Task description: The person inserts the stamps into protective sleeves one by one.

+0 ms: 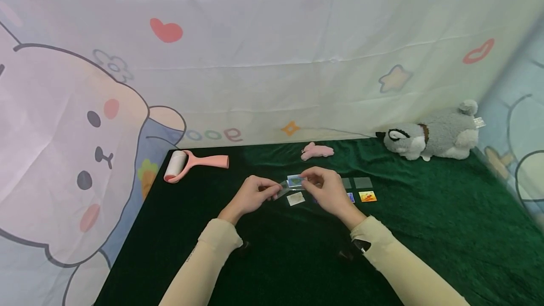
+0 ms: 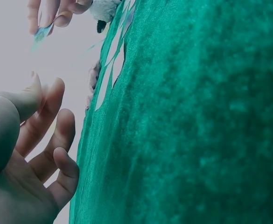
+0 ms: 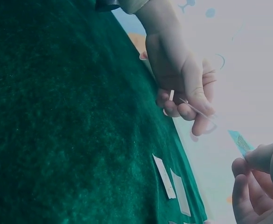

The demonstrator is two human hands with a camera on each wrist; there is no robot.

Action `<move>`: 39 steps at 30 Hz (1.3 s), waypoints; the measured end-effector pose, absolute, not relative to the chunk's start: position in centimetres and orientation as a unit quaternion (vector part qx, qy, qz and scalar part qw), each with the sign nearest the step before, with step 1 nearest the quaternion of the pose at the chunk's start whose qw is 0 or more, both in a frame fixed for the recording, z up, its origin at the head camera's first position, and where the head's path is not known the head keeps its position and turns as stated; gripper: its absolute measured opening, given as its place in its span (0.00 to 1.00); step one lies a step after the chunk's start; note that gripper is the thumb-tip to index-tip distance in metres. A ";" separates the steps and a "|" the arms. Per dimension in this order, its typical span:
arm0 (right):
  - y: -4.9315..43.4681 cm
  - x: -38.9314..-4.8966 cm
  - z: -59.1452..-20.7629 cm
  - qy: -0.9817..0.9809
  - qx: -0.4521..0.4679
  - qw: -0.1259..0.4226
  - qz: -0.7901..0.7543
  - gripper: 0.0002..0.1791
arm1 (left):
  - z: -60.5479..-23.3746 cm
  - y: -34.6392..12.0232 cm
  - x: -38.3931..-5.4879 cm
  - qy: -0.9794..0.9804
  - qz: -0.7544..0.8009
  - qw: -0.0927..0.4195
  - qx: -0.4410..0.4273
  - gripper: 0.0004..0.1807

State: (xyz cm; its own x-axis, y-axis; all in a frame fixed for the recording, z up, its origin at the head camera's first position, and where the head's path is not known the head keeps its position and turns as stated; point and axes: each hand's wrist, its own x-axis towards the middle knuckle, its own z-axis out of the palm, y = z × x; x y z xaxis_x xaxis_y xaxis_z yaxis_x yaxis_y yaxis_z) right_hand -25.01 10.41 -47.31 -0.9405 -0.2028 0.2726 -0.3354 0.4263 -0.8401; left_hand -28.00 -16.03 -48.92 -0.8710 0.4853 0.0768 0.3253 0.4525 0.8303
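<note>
My left hand [image 1: 255, 193] pinches a small clear plastic sleeve [image 3: 202, 115] between thumb and forefinger. Facing it, my right hand [image 1: 328, 191] holds a small blue stamp-like picture [image 1: 294, 181] by its edge. In the right wrist view the blue picture [image 3: 240, 142] points toward the sleeve, with a gap between them. Both are raised above the green cloth. Below them lies a pale stamp-like picture [image 1: 295, 198]. A yellow-orange one [image 1: 367, 196] lies right of my right hand, beside a blue-violet one [image 1: 351, 197] partly hidden by that hand.
Translucent rectangles [image 1: 363, 182] lie behind the yellow-orange picture. A pink-handled lint roller [image 1: 196, 161] is at the back left of the green cloth [image 1: 425, 230]. Along the back are a small pink plush [image 1: 317, 151] and a grey plush animal [image 1: 444, 131], before a printed curtain [image 1: 263, 27].
</note>
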 end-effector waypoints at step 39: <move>10.6 -25.0 -47.7 -0.851 0.169 0.076 0.491 0.07 | -48.5 -15.8 -27.9 0.843 0.482 0.112 0.209 0.06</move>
